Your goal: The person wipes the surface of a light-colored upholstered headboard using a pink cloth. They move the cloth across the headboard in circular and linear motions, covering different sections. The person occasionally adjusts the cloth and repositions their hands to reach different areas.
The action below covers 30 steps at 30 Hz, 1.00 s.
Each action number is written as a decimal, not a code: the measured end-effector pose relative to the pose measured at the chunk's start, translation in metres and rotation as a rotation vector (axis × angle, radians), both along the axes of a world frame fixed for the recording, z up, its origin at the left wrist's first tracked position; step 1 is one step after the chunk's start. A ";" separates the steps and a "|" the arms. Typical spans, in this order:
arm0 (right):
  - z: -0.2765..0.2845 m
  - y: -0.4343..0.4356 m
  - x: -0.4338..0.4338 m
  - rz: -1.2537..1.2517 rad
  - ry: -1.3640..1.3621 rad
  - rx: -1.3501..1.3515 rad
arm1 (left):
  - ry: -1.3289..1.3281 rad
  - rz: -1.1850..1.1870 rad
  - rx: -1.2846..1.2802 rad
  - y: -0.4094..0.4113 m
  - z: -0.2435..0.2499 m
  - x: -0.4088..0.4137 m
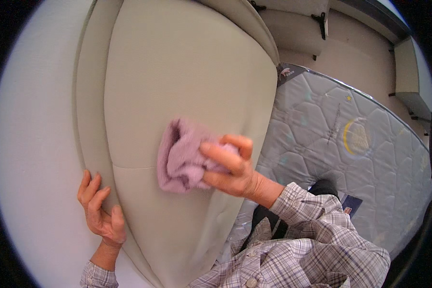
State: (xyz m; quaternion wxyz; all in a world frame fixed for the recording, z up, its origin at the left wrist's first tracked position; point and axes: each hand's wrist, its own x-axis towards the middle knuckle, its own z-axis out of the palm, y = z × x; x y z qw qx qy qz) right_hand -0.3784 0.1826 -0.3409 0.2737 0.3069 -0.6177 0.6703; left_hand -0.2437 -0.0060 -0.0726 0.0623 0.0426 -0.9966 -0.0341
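Observation:
A beige leather-like upholstered headboard [187, 79] fills the middle of the view, with a seam across it and a padded border along its left edge. My right hand [230, 165] grips a bunched mauve towelling cloth [176, 162], which lies against the panel's face. The hand and part of the cloth are slightly blurred. At the left border my left hand [102, 212] rests with its fingers apart, holding nothing. Its fingertips touch the padded edge near the wall.
A white wall [39, 108] runs behind the headboard on the left. To the right lies a grey quilted mattress [309, 129] with a shiny, plastic-like cover. Beyond it are beige furniture panels [295, 32] with black feet or brackets [321, 25]. Clear plastic [240, 223] shows beside my body.

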 end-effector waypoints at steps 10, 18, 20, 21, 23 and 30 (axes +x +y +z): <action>-0.003 -0.013 -0.137 -0.336 -0.128 0.082 | 0.004 -0.017 -0.003 0.001 -0.002 -0.001; -0.011 -0.017 -0.169 -0.367 -0.319 0.039 | 0.021 -0.017 0.035 0.000 -0.005 -0.006; -0.010 -0.014 -0.133 -0.334 -0.318 0.036 | 0.010 -0.018 0.006 0.001 -0.004 -0.003; -0.009 -0.011 -0.115 -0.322 -0.318 0.034 | 0.008 -0.022 -0.004 0.001 -0.004 -0.005; -0.003 -0.005 -0.072 -0.244 -0.307 0.027 | -0.007 -0.019 -0.034 0.003 -0.001 -0.005; -0.010 0.021 0.055 0.080 -0.225 0.052 | -0.003 -0.002 -0.016 0.007 0.000 -0.005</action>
